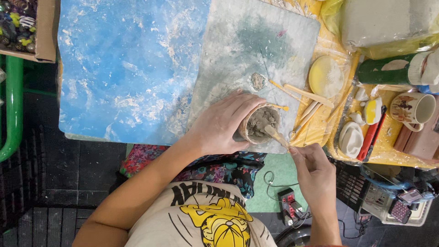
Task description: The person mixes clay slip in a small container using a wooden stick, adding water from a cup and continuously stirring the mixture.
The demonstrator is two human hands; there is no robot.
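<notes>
Clay pot sits on the grey board, near its front edge, wrapped by her left hand; just beside it, her right hand pinches a wooden stick dipping inside.

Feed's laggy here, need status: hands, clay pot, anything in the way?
Left hand wrapped around clay pot on grey board. Right hand holds wooden tool, tip inside pot. Loose wooden sticks lie beside it, not blocking.
</notes>
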